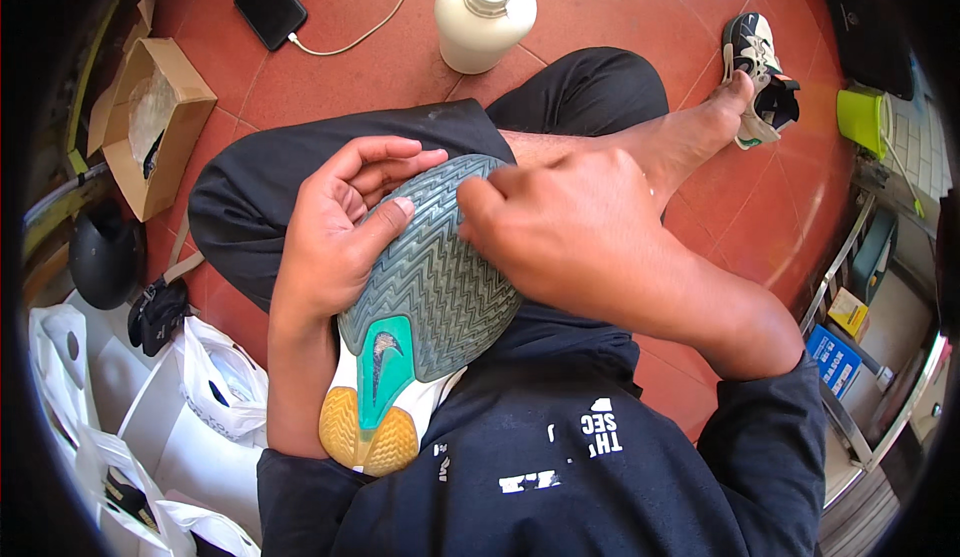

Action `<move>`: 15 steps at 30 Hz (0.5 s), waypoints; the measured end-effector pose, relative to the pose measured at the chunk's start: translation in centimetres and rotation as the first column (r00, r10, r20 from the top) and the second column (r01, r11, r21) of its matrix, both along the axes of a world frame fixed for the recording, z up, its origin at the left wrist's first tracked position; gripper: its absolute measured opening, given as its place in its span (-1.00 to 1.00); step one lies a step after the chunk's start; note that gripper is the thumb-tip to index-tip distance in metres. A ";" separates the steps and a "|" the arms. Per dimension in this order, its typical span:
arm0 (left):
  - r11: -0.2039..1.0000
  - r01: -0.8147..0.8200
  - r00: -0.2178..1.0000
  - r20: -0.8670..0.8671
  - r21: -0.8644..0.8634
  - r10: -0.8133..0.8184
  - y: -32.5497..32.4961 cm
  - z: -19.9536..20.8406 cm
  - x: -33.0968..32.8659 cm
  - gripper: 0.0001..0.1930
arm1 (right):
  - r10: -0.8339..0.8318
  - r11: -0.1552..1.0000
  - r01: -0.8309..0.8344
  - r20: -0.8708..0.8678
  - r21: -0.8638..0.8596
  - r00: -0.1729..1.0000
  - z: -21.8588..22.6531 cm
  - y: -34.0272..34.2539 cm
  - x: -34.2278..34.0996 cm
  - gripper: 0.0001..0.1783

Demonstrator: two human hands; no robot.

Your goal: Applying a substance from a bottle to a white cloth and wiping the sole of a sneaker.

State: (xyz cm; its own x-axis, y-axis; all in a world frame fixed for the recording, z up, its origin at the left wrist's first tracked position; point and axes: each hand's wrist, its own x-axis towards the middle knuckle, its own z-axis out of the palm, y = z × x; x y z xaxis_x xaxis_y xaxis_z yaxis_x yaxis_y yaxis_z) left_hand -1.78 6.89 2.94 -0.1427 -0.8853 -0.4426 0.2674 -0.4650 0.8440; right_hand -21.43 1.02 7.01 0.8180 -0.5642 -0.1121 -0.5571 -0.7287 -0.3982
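Note:
A sneaker (440,282) lies sole up across my lap, its heel toward my body. The sole is dark grey with a zigzag tread, a teal panel at the midfoot and a yellow-brown heel. My left hand (340,217) grips the shoe's left edge, thumb on the tread and fingers round the side. Against the forefoot's right edge, my right hand (570,217) is closed, fingers curled down. Whatever those fingers pinch is hidden behind the hand. The matching sneaker (760,82) lies on the floor at the far right, beyond my bare foot.
A white plastic jug (486,22) stands on the red tiles ahead. Left of it lies a phone (270,9) on a cable. An open cardboard box (180,87) and white plastic bags (225,387) are at left. At right are a green container (862,122) and a metal-framed shelf (840,417).

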 end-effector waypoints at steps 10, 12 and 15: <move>1.000 0.009 1.000 -0.022 -0.026 -0.009 -0.1 0.0 0.0 -0.66 | -0.475 0.861 0.377 0.272 0.343 0.837 -1.3 -4.0 -3.5 -0.74; 0.999 0.010 1.000 -0.014 -0.032 -0.011 0.0 0.0 0.1 -0.66 | -0.476 0.863 0.319 0.419 0.392 0.773 -1.5 -4.3 -4.2 -0.77; 0.999 0.021 0.999 0.032 -0.034 -0.020 0.0 0.3 0.1 -0.67 | -0.564 0.799 0.293 0.488 0.525 0.666 -2.2 -4.5 -5.0 -0.76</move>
